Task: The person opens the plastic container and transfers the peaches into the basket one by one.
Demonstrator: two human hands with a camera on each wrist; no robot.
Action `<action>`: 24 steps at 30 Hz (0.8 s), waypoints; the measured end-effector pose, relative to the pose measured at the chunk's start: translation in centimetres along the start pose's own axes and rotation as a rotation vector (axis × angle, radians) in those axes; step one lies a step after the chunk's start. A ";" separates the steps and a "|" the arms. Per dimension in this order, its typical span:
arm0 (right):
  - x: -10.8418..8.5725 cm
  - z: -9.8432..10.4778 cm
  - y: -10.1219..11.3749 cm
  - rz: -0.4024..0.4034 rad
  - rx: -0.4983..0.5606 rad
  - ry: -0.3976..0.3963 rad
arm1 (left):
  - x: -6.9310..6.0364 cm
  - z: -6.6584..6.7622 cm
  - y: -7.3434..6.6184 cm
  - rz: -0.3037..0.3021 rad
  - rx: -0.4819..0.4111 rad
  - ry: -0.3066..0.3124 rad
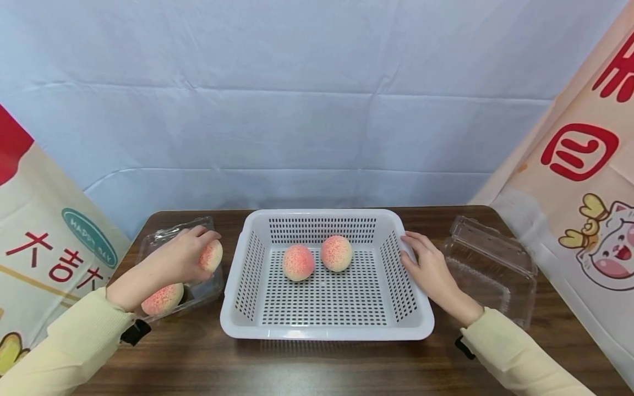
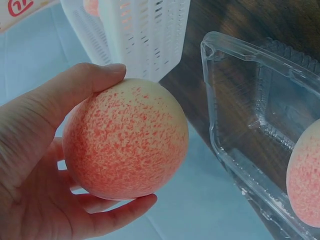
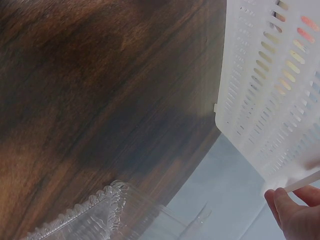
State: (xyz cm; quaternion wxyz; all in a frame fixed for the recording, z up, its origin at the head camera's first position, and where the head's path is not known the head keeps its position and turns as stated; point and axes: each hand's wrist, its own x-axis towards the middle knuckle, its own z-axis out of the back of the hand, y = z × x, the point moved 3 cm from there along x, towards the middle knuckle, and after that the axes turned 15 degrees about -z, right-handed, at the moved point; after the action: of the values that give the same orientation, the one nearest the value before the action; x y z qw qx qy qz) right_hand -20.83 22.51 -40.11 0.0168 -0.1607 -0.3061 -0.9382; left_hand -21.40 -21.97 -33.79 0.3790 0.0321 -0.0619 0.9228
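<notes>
My left hand (image 1: 179, 254) grips a pink-speckled, cream-coloured peach (image 2: 127, 142) above the clear plastic container (image 1: 200, 300) at the left. Thumb and fingers curl round the fruit in the left wrist view. Another peach (image 1: 162, 300) lies in that container, partly hidden by my forearm in the head view. In the middle stands a white perforated basket (image 1: 327, 333), holding a peach (image 1: 298, 263) and, right beside it, a second peach (image 1: 337, 253). At its right side, my right hand (image 1: 430, 269) holds the basket's rim between thumb and fingers.
On the right of the brown wooden table (image 1: 297, 368) sits another clear plastic piece (image 1: 487, 275), near my right wrist. A pale blue cloth (image 1: 317, 132) hangs behind the table. Printed sheets, including one with red characters (image 1: 579, 151), flank both sides.
</notes>
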 end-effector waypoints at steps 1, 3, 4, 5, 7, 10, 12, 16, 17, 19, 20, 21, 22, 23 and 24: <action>0.0 0.0 0.0 -0.002 0.000 0.002 | 0.0 0.1 0.0 -0.001 -0.001 0.000; 0.0 0.0 0.0 -0.004 -0.001 0.005 | 0.1 0.2 0.0 -0.004 0.000 0.000; 0.0 0.0 0.0 -0.005 -0.001 0.006 | 0.1 0.2 -0.1 -0.005 0.000 0.000; 0.0 0.0 -0.1 -0.006 -0.001 0.007 | 0.2 0.2 -0.1 -0.004 -0.001 0.000; 0.0 0.0 -0.1 -0.008 -0.001 0.009 | 0.2 0.3 -0.2 -0.005 -0.003 -0.002; -0.1 0.0 -0.1 -0.011 -0.002 0.013 | 0.3 0.4 -0.3 -0.013 0.000 -0.007; -0.1 -0.1 -0.1 -0.012 -0.003 0.016 | 0.3 0.5 -0.5 -0.021 0.001 -0.014; -0.1 -0.1 0.0 -0.009 -0.005 0.013 | 0.5 0.6 -0.7 -0.029 0.004 -0.024; -0.1 0.0 0.0 -0.007 -0.004 0.011 | 0.5 0.7 -0.7 -0.030 0.005 -0.026; -0.1 0.0 0.0 0.000 -0.004 0.006 | 0.5 0.7 -0.8 -0.029 0.003 -0.028; -0.1 0.0 0.1 0.002 -0.004 0.004 | 0.6 0.7 -0.8 -0.029 0.002 -0.030; -0.1 0.0 0.1 0.002 -0.005 0.003 | 0.6 0.8 -0.8 -0.031 0.002 -0.032; -0.1 0.0 0.1 0.001 -0.006 0.003 | 0.6 0.8 -0.8 -0.033 0.004 -0.034; -0.1 0.0 0.1 0.001 -0.006 0.004 | 0.6 0.9 -0.8 -0.032 0.004 -0.036; -0.1 0.0 0.1 -0.001 -0.007 0.005 | 0.7 0.9 -0.8 -0.032 0.003 -0.037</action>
State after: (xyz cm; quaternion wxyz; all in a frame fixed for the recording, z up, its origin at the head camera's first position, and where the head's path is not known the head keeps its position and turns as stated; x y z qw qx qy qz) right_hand -20.74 22.43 -40.04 0.0168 -0.1585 -0.3030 -0.9396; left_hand -21.26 -21.04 -32.78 0.3924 0.0508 -0.0673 0.9159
